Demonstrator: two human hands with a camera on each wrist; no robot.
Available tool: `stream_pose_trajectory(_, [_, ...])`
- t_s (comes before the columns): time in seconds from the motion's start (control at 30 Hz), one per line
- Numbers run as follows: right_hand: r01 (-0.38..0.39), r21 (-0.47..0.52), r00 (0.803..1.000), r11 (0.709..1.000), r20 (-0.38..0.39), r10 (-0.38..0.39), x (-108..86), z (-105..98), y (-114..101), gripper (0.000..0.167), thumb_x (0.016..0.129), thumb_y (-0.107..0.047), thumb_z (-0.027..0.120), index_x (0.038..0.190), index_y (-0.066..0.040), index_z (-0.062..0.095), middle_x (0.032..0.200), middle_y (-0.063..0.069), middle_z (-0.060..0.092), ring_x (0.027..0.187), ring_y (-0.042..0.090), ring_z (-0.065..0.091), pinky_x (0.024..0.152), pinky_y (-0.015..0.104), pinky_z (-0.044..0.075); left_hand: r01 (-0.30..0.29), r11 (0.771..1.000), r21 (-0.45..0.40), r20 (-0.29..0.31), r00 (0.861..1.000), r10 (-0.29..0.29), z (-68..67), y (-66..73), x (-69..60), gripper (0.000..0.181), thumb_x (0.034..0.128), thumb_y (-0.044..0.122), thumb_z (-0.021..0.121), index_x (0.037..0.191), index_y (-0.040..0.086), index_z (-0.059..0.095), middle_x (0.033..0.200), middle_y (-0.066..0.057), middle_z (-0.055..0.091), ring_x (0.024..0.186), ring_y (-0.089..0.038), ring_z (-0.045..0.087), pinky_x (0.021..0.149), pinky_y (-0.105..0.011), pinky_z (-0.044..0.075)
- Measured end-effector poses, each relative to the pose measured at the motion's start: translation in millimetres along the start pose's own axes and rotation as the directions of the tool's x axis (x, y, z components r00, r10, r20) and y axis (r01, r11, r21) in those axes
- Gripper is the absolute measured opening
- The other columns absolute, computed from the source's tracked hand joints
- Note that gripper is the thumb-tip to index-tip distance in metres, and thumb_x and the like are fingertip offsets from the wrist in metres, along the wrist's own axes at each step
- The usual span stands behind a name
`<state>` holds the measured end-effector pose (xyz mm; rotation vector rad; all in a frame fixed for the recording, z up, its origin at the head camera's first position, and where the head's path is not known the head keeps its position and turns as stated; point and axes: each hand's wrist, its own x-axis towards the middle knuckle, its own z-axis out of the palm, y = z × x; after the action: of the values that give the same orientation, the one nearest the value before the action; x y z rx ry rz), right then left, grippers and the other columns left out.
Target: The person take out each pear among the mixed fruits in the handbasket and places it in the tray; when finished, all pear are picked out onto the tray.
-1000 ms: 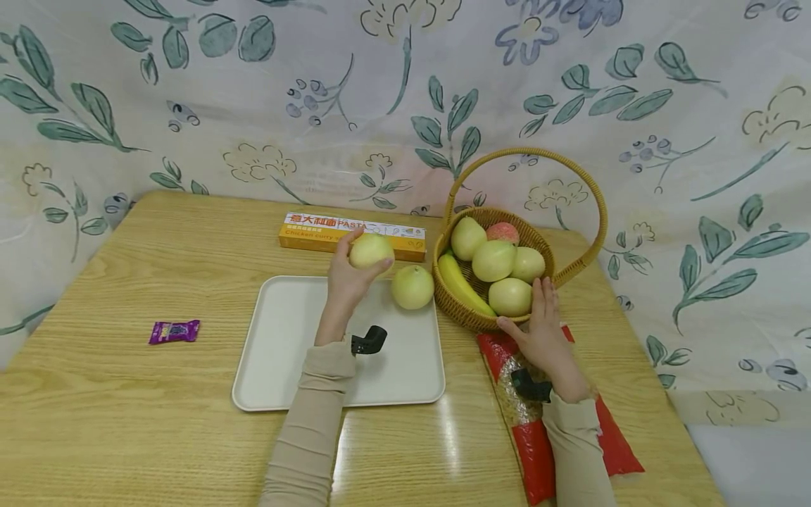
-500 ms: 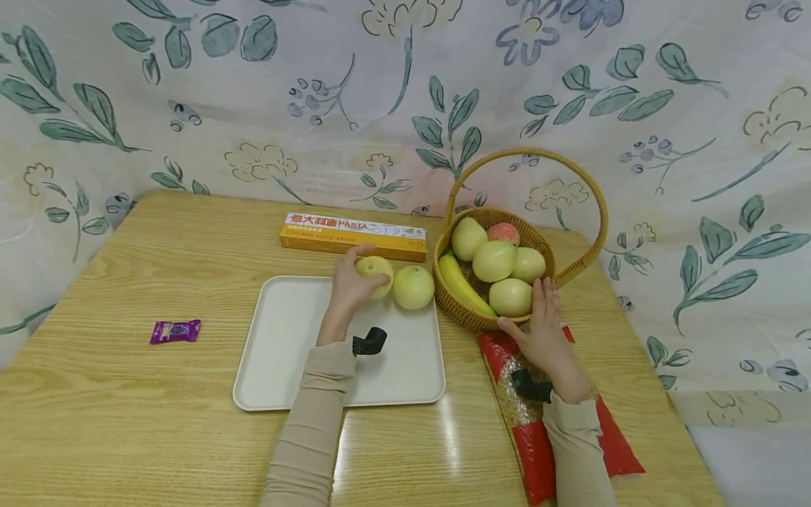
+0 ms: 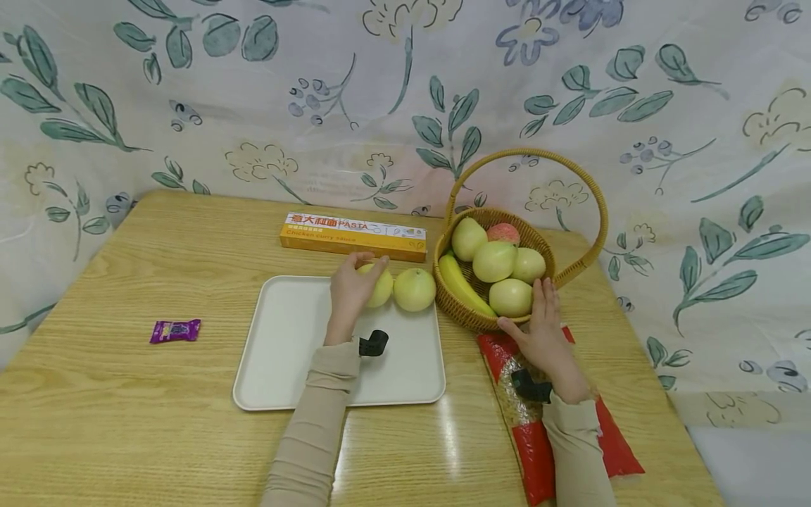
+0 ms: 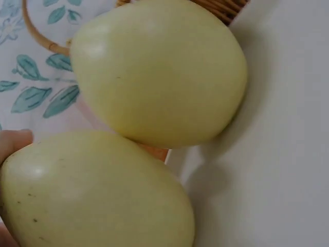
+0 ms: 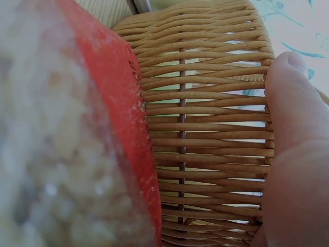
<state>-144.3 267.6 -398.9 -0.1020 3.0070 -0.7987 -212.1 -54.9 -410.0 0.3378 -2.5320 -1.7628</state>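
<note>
Where visible, tray [image 3: 285, 338] on wooden table [image 3: 114, 408], backdrop [image 3: 209, 105] perhaps cloth.

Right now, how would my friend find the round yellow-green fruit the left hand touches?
On the light wooden table, find the flat white rectangular tray. Near its far right corner sits the round, pale yellow-green fruit, just left of a similar yellow-green fruit. Unlike that neighbour, it has the left hand on it and shows several dark specks.

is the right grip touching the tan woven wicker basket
Touching. The right wrist view shows it: the thumb of the right grip lies against the edge of the tan woven wicker basket, no gap visible between them.
</note>
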Motion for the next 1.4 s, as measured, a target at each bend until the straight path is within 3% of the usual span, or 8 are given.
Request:
stream_pose_trajectory(0.1, [0.001,0.001,1.000,1.000,-0.002,-0.001,-0.1,0.1,-0.1,0.100,0.095,-0.045,0.057,0.152,0.004,-0.008,0.159,0.025,-0.018,0.146,0.046,-0.015,0.113,0.069,0.007,-0.041,0.998,0.048,0.002,0.999,0.041,2.3,0.5,-0.2,0.058,0.0918,0.054,0.057,0.128,0.009,0.059,0.135,-0.014,0.058,0.130,-0.035,0.049,0.108,-0.050,0.039])
stream_pose_trajectory(0.33, [0.001,0.004,1.000,1.000,-0.002,-0.001,-0.5,-0.4,-1.4,0.099,0.095,-0.043,0.058,0.152,0.005,-0.007,0.159,0.026,-0.018,0.146,0.046,-0.015,0.113,0.068,0.007,-0.157,0.978,0.136,0.130,0.982,0.139,5.4,-0.4,2.1,0.067,0.0947,0.055,0.050,0.141,0.006,0.046,0.147,-0.019,0.045,0.136,-0.041,0.041,0.111,-0.053,0.034])
stream_pose_trajectory(0.5, [-0.005,0.002,1.000,1.000,0.005,0.005,-0.3,-1.0,-0.5,0.099,0.095,-0.044,0.057,0.152,0.005,-0.008,0.159,0.026,-0.018,0.146,0.046,-0.016,0.113,0.068,0.006,-0.213,0.966,0.148,0.114,0.974,0.197,6.4,6.7,-1.4,0.066,0.0956,0.052,0.051,0.141,0.005,0.045,0.147,-0.020,0.043,0.136,-0.041,0.038,0.112,-0.054,0.031])
stream_pose_trajectory(0.8, [0.004,0.014,1.000,1.000,-0.004,-0.003,1.5,1.7,1.6,0.100,0.094,-0.046,0.057,0.153,0.003,-0.008,0.159,0.026,-0.017,0.146,0.047,-0.015,0.113,0.069,0.006,-0.356,0.924,0.138,-0.005,0.933,0.360,14.2,39.2,-15.6,0.060,0.0894,0.044,0.066,0.137,0.010,0.051,0.154,-0.020,0.030,0.145,-0.040,0.019,0.117,-0.058,0.019])
stream_pose_trajectory(0.93, [0.007,0.013,1.000,1.000,-0.015,-0.006,1.5,1.4,1.6,0.101,0.094,-0.048,0.057,0.153,0.002,-0.008,0.159,0.026,-0.016,0.146,0.047,-0.014,0.113,0.069,0.007,-0.448,0.889,0.097,0.000,0.893,0.450,23.3,57.6,-15.0,0.056,0.0894,0.039,0.068,0.134,0.008,0.053,0.149,-0.019,0.035,0.141,-0.040,0.027,0.114,-0.058,0.026])
stream_pose_trajectory(1.07, [0.013,0.018,1.000,1.000,-0.015,-0.013,1.0,-0.3,1.4,0.101,0.094,-0.048,0.057,0.153,0.003,-0.008,0.159,0.026,-0.017,0.146,0.047,-0.015,0.112,0.070,0.006,-0.485,0.872,0.063,0.074,0.874,0.481,39.3,78.2,-10.1,0.054,0.0914,0.038,0.065,0.135,0.010,0.052,0.147,-0.015,0.038,0.137,-0.035,0.034,0.111,-0.052,0.034])
stream_pose_trajectory(1.2, [0.023,0.020,1.000,1.000,-0.021,-0.022,1.5,-0.2,1.5,0.100,0.094,-0.045,0.058,0.152,0.005,-0.007,0.158,0.028,-0.016,0.145,0.048,-0.014,0.112,0.070,0.007,-0.441,0.896,0.052,0.211,0.882,0.422,60.1,96.2,-3.8,0.055,0.0926,0.040,0.063,0.139,0.014,0.049,0.151,-0.014,0.033,0.140,-0.033,0.033,0.112,-0.051,0.034])
stream_pose_trajectory(1.4, [0.038,0.011,0.999,0.999,-0.037,-0.037,2.8,3.5,3.2,0.100,0.094,-0.043,0.060,0.151,0.007,-0.004,0.158,0.030,-0.014,0.145,0.049,-0.012,0.113,0.069,0.007,-0.380,0.920,0.096,0.386,0.866,0.317,95.4,107.1,7.9,0.056,0.0931,0.043,0.061,0.141,0.017,0.048,0.154,-0.014,0.031,0.140,-0.035,0.034,0.111,-0.052,0.035])
